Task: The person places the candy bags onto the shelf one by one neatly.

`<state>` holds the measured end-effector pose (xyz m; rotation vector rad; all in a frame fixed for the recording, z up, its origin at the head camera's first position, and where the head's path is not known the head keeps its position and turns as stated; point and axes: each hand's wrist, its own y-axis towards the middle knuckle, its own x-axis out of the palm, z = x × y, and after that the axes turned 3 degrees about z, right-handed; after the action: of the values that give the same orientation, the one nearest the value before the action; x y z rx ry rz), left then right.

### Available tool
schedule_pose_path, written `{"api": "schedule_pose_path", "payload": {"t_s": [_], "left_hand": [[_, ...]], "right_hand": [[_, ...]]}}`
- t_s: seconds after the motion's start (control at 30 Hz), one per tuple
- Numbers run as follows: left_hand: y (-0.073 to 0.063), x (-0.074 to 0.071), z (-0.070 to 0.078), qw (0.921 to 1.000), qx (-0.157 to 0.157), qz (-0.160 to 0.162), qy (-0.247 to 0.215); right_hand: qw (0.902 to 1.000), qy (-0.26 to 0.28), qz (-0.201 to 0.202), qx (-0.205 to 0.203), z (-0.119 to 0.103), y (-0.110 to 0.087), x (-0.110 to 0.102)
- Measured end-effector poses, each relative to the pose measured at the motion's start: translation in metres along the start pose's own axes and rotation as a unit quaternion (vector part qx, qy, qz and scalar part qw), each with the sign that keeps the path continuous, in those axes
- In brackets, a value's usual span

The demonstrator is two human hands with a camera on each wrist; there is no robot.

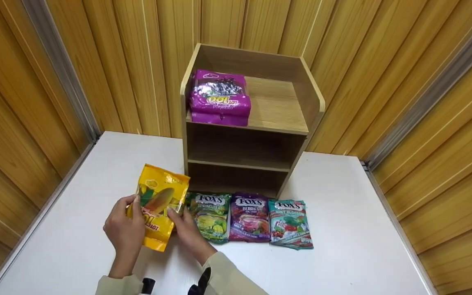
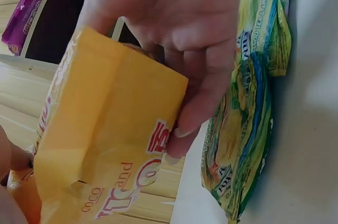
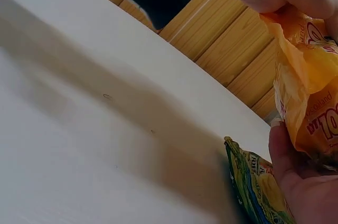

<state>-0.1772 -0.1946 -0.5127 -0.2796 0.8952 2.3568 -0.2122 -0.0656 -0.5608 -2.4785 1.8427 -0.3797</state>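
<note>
Both hands hold a yellow candy bag [image 1: 163,209] with a mango picture, raised in front of the shelf's left side. My left hand [image 1: 124,229] grips its left edge, thumb on the front. The right hand [image 1: 189,231] pinches the opposite edge, its thumb also on the front and its other fingers largely hidden behind the bag. In the left wrist view, fingers curl around the side of the yellow bag [image 2: 105,129]. Crinkled orange-yellow wrapping of the bag [image 3: 301,76] shows between the two hands in the right wrist view.
A wooden shelf unit [image 1: 277,102] stands at the back, with purple candy bags [image 1: 221,100] on its top left. Before it, a green Fox's bag [image 1: 211,219], a purple Fox's bag [image 1: 250,221] and a teal Fox's bag [image 1: 290,225] lie in a row on the white table [image 1: 350,229].
</note>
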Motion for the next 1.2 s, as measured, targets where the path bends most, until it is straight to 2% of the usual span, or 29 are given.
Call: {"api": "schedule_pose_path", "payload": {"t_s": [0.1, 0.27, 0.47, 0.7, 0.87, 1.0, 1.2], "left_hand": [[-0.003, 0.001, 0.001, 1.0000, 0.006, 0.000, 0.000], [-0.005, 0.002, 0.002, 0.9999, 0.000, -0.012, -0.001], [-0.002, 0.000, 0.003, 0.9990, 0.007, -0.043, -0.005], [0.000, -0.001, -0.003, 0.9962, 0.033, -0.079, -0.011], [0.002, -0.003, -0.004, 0.9937, 0.034, -0.103, -0.030], [0.004, -0.004, -0.005, 0.9884, 0.018, -0.135, -0.068], [0.002, -0.005, -0.008, 0.9731, -0.011, -0.193, -0.125]], "right_hand": [[0.9996, 0.025, 0.005, -0.008, 0.000, 0.000, 0.000], [0.9988, 0.039, 0.024, -0.016, -0.003, -0.003, -0.003], [0.9974, 0.063, 0.034, -0.009, -0.008, -0.007, -0.011], [0.9962, 0.076, 0.033, -0.028, -0.012, -0.009, -0.023], [0.9961, 0.076, 0.038, -0.024, -0.015, -0.011, -0.029], [0.9955, 0.082, 0.045, -0.020, -0.019, -0.013, -0.033], [0.9924, 0.111, 0.040, -0.033, -0.025, -0.015, -0.040]]}}
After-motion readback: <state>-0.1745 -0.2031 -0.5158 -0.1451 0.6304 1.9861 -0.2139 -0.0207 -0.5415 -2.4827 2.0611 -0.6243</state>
